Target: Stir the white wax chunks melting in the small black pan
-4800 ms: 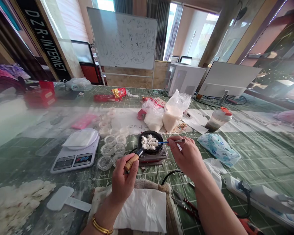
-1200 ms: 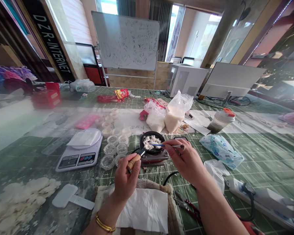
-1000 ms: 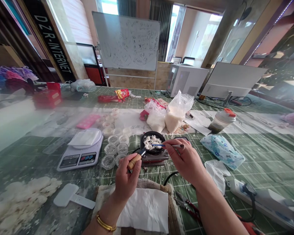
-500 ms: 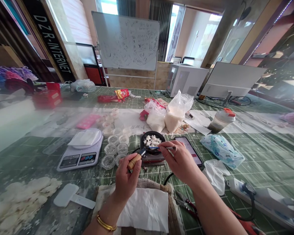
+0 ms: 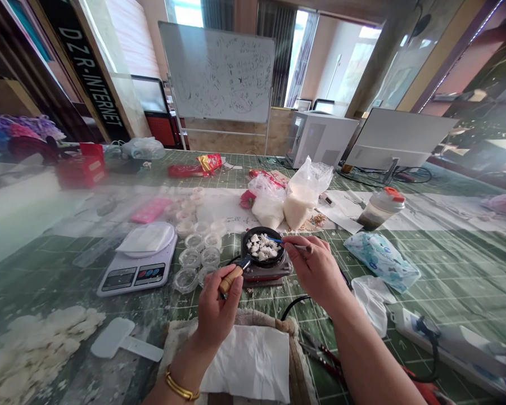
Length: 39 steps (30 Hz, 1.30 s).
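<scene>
My left hand (image 5: 220,301) is closed around the wooden handle of a small black frying pan (image 5: 247,260). The pan rests on a small hot plate (image 5: 270,273) and holds white chunks (image 5: 263,246). My right hand (image 5: 314,264) pinches a thin stick with a blue end (image 5: 275,240), whose tip reaches over the pan's right side among the chunks. Behind my right hand a phone is mostly hidden. Below the pan, a white paper sheet (image 5: 253,360) lies on a folded towel (image 5: 299,349).
On the left stand a kitchen scale (image 5: 152,273) and several clear small cups (image 5: 189,257). Two bags of white material (image 5: 301,205) sit behind the pan. A shaker bottle (image 5: 382,208), a tissue pack (image 5: 382,259), pliers (image 5: 320,351) and a power strip (image 5: 447,349) lie to the right.
My right hand has shifted slightly right with the stick, covering more of the phone. The stick's blue tip has moved from the pan's near side up to its right side. The left hand stays put.
</scene>
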### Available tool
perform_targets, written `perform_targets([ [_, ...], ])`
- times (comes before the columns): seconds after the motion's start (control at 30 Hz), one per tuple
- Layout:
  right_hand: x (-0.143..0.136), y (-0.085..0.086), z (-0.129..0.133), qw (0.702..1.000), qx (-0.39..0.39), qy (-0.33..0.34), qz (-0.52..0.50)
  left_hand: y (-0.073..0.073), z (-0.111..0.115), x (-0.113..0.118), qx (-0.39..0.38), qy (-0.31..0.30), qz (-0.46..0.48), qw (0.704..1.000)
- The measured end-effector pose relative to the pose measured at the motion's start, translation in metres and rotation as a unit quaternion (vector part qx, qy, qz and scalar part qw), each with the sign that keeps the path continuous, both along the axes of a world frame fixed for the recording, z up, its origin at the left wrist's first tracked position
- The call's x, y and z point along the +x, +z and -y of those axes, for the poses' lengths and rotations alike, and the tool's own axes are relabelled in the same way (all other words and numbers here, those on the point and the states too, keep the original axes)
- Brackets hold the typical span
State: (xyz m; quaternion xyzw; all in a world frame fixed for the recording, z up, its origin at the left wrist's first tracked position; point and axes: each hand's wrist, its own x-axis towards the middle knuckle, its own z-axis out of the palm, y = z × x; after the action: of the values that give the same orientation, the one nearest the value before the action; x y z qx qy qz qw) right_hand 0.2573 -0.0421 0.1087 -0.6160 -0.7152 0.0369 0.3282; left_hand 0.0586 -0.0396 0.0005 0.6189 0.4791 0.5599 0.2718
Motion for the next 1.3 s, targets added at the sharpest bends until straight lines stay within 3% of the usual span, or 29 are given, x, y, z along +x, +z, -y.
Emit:
perform_targets([
  [0.23,0.0044,0.005,0.004,0.999,0.03,-0.03,0.011,-0.0011,0.0005,0.0,0.005,0.0,-0.006,1.0],
  [0.37,0.0062,0.0067,0.0047,0.999,-0.018,-0.025,0.035,-0.0021,0.0015,-0.0011,-0.002,0.003,-0.002,1.0],
  [0.5,0.0083,0.0079,0.0054,0.999,0.007,-0.034,0.012,-0.0038,0.0011,-0.0021,0.002,0.001,-0.001,1.0],
  [0.67,0.0089,0.0089,0.0049,0.999,-0.035,0.005,0.02,-0.0038,0.0,-0.0004,0.009,-0.004,0.016,1.0],
  [0.83,0.0057,0.0091,0.0085,1.0,0.013,-0.006,-0.007,-0.0024,0.001,-0.0011,0.006,-0.003,-0.001,1.0],
  [0.97,0.0034,0.0063,0.0079,1.0,-0.016,0.02,0.008,-0.002,0.0009,-0.0017,0.002,-0.001,0.001,1.0],
  [1.3,0.0024,0.0052,0.0049,1.0,-0.014,0.009,-0.003,-0.0001,0.0009,-0.0005,0.008,0.003,-0.004,1.0],
])
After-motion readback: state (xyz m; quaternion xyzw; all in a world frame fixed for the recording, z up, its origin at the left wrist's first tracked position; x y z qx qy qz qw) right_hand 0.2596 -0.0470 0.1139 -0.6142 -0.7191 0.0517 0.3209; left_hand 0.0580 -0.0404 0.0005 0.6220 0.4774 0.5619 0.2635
